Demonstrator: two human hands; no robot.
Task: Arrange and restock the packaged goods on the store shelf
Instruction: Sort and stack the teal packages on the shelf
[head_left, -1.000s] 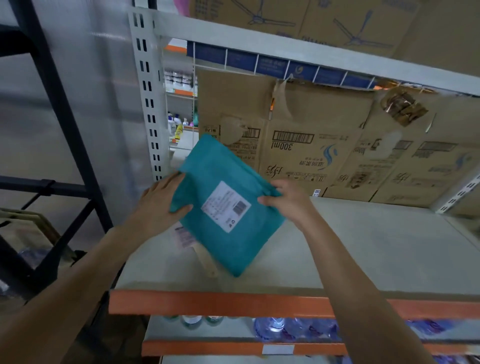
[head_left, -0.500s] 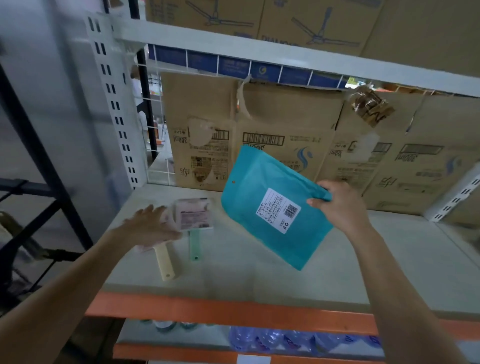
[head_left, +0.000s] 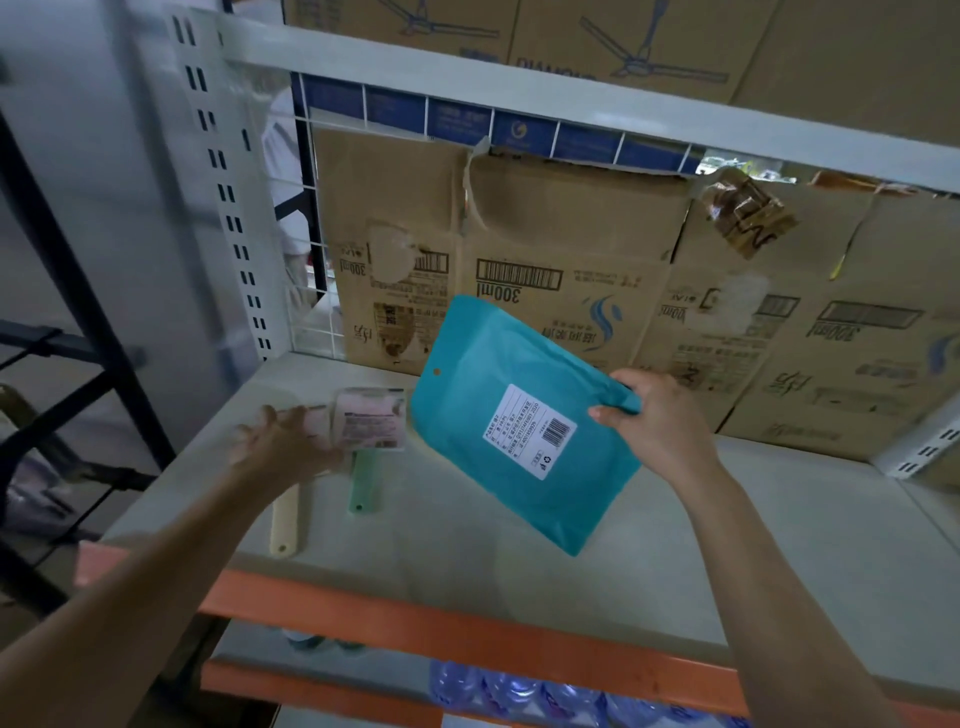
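Note:
A teal pouch (head_left: 524, 421) with a white barcode label hangs tilted above the grey shelf board (head_left: 675, 561). My right hand (head_left: 657, 421) pinches its right edge and holds it off the board. Two packaged brushes lie on the board at the left: one with a green handle (head_left: 363, 480) and pink card, one with a cream handle (head_left: 284, 525). My left hand (head_left: 283, 447) lies on the head of the cream-handled brush, fingers spread flat over it.
Flattened cardboard boxes (head_left: 571, 270) line the back of the shelf behind a wire grid. An orange beam (head_left: 441, 629) fronts the board. Water bottles (head_left: 519, 691) sit on the shelf below. A white slotted upright (head_left: 223, 197) stands at the left, a black rack (head_left: 78, 312) beyond it.
My left hand let go of the teal pouch and dropped onto the brushes at the left. My right hand carried the pouch to the right, uncovering the brushes.

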